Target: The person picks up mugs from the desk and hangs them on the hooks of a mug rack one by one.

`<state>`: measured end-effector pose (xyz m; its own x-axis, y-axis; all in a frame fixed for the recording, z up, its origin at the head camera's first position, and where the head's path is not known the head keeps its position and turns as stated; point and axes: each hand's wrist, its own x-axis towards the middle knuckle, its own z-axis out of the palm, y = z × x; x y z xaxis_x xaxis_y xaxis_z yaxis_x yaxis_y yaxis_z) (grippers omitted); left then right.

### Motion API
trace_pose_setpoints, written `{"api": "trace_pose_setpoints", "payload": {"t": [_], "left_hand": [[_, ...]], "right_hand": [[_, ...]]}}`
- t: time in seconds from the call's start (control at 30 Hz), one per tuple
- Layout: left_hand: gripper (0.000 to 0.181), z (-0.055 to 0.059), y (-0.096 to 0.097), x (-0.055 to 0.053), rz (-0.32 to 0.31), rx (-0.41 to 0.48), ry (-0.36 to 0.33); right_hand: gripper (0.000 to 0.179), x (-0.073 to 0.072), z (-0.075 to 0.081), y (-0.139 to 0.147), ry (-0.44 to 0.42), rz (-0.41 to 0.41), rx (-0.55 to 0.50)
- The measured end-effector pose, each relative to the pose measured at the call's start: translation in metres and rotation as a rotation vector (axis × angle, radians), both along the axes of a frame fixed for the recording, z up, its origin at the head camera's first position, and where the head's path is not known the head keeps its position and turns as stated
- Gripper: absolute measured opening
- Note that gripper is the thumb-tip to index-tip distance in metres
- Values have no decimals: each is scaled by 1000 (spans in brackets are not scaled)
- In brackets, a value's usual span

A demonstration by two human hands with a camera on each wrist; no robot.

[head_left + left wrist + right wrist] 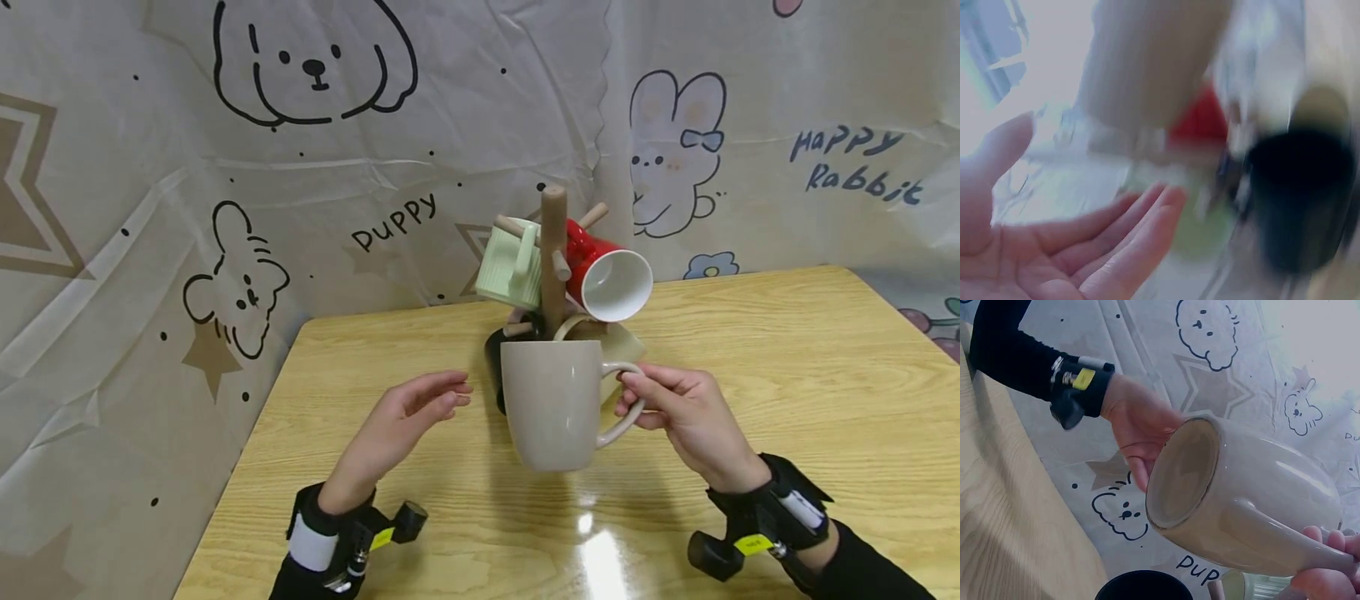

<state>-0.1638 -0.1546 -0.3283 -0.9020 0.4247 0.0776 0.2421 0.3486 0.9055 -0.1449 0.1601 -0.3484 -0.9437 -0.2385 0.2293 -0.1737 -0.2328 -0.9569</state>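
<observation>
My right hand (678,408) pinches the handle of a large beige mug (553,408), which hangs upright in front of a wooden mug tree (553,267). In the right wrist view the base of the beige mug (1184,474) faces the camera, and my fingertips (1325,584) close on its handle. My left hand (401,425) is held to the left of the mug, fingers extended and apart from it. On the tree hang a light green mug (506,271), a red mug with a white inside (611,279), a black mug (495,362) and a pale yellow mug (618,346).
The mug tree stands on a light wood-grain table (787,400). Behind the table hangs a pale cloth (480,108) printed with cartoon animals and stars. Both wrists wear black straps with small cameras.
</observation>
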Motion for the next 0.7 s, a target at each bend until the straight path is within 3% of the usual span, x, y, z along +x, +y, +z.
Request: {"api": "trace_pose_setpoints", "payload": {"t": [0.07, 0.13, 0.33, 0.47, 0.7], "left_hand": [[50, 0, 14, 4, -83, 116, -76], [57, 0, 28, 8, -129, 186, -126], [75, -2, 57, 13, -138, 343, -265], [80, -6, 73, 14, -81, 430, -323], [77, -11, 99, 14, 138, 545, -309]], "right_hand": [[21, 1, 0, -2, 7, -16, 12], [21, 2, 0, -3, 9, -28, 17], [22, 4, 0, -7, 10, -35, 14], [21, 4, -1, -9, 16, -49, 33], [18, 3, -3, -9, 49, -108, 81]]}}
